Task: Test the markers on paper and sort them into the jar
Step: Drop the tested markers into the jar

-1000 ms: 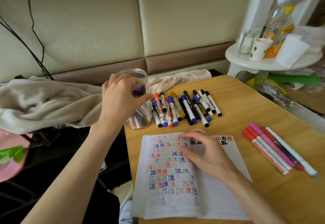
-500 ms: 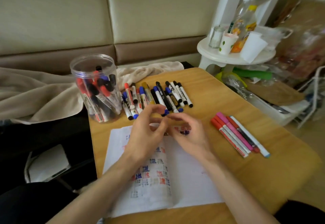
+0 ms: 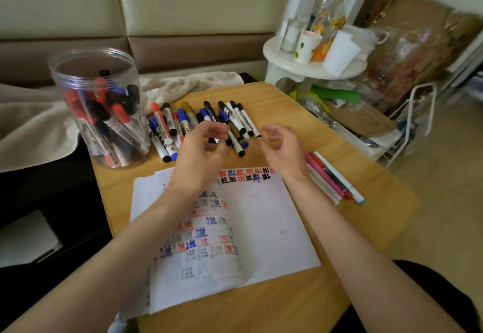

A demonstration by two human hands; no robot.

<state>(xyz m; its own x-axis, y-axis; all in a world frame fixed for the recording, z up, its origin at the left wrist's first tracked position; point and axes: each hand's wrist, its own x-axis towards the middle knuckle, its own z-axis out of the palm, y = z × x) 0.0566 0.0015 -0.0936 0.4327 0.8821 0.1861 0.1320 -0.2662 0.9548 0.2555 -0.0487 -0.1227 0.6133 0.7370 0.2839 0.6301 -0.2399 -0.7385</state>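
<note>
Left hand [image 3: 199, 158] over markers [image 3: 186, 121], jar [image 3: 103, 113] beside.

The person's left forearm [image 3: 125, 249] and right forearm [image 3: 347, 233] are bare along all of their visible length, from the near edge of the view to the wrists. The left hand [image 3: 198, 157] and right hand [image 3: 285, 149] are bare as well, with slim fingers [image 3: 215, 128] that are softly blurred, so the nails cannot be made out. Under the right forearm, at the lower right, shows a black garment [image 3: 439, 296], plain and matt; whether it is trousers or a top cannot be told.
</note>
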